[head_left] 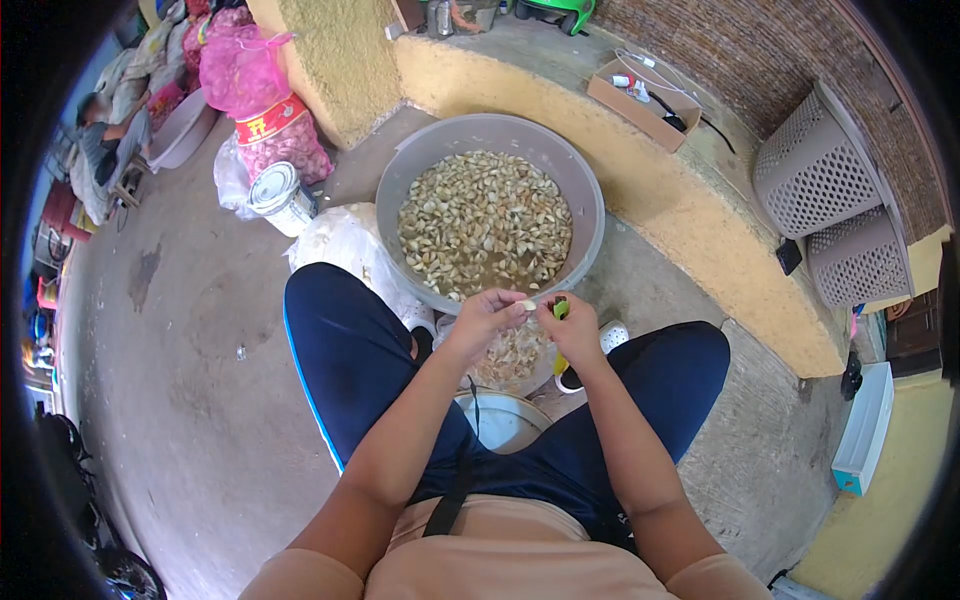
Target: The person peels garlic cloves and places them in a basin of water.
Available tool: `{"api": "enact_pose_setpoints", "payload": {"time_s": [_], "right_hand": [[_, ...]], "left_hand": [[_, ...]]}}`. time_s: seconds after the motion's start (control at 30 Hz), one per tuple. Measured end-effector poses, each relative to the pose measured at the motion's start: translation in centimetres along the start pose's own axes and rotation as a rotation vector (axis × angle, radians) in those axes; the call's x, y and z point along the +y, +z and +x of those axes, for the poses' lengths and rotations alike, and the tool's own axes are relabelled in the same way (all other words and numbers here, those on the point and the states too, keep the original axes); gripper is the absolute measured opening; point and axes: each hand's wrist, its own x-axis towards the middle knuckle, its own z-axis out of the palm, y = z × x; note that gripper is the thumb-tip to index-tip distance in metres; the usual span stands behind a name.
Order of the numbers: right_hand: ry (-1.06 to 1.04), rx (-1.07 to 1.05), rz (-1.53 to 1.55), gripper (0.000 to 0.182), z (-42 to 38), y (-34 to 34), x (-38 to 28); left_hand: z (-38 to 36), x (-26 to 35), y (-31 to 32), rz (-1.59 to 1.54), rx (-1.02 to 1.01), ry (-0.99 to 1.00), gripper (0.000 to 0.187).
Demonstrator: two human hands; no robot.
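Observation:
Over the front rim of a wide grey basin [590, 235], my left hand [490, 320] pinches a pale garlic clove [529, 305]. My right hand [567, 328] is right beside it, closed around what looks like a small knife with a green-and-yellow handle [561, 309]; its blade is too small to make out. Many garlic cloves [485, 220] sit in water inside the basin. Below my hands, a clear plastic bag [510, 360] holds pale peelings, partly hidden by my hands and wrists.
A white bucket [283, 198] and a white plastic bag [345, 245] stand left of the basin. Pink net sacks [275, 135] lean by the pillar. A low yellow ledge [690, 235] carries a cardboard box [645, 105] and grey baskets [825, 170]. Another person [110, 140] sits far left.

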Motion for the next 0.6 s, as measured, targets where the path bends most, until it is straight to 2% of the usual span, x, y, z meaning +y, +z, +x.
{"api": "enact_pose_setpoints", "payload": {"time_s": [0.23, 0.33, 0.37, 0.43, 0.53, 0.6], "right_hand": [[0.179, -0.072, 0.197, 0.013, -0.1, -0.2, -0.9], [0.212, -0.098, 0.258, 0.014, -0.1, -0.2, -0.8], [0.219, -0.110, 0.277, 0.015, -0.1, -0.2, -0.8], [0.223, -0.097, 0.210, 0.018, 0.0, -0.2, -1.0], [0.190, -0.061, 0.036, 0.022, 0.2, -0.1, -0.4], [0.122, -0.052, -0.054, 0.021, 0.3, 0.1, 0.3]], "left_hand": [[0.4, -0.6, -0.8, -0.138, -0.121, -0.053, 0.024], [0.6, -1.0, -1.3, -0.193, -0.126, -0.116, 0.025], [0.6, -1.2, -1.2, -0.159, -0.049, -0.137, 0.025], [0.6, -1.4, -0.7, -0.090, 0.101, -0.180, 0.025], [0.3, -0.7, -0.1, -0.120, 0.130, -0.156, 0.029], [0.1, -0.2, 0.4, 0.060, 0.120, -0.160, 0.030]]}}
